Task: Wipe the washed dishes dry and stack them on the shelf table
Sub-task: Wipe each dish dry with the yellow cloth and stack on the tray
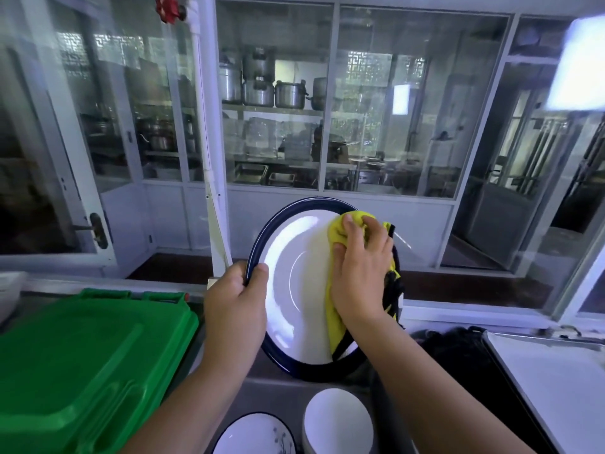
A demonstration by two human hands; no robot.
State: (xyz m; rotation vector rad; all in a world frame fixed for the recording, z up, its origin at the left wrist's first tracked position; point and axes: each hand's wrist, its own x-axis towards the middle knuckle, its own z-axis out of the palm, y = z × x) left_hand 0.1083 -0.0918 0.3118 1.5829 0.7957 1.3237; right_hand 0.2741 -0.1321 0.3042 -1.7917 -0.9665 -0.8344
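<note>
We hold white plate (294, 290) upright over sink: left hand (234, 303) pinches its dark rim, thumb on face; right hand (361, 270) presses yellow cloth (340, 234) on plate, fingers curled into it. Bowls (337, 424) below.

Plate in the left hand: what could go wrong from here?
1. The left hand grips the plate by one edge of its rim while the right hand pushes the cloth on it; it could slip.
2. Two bowls sit just below, so a dropped plate might chip them.
</note>
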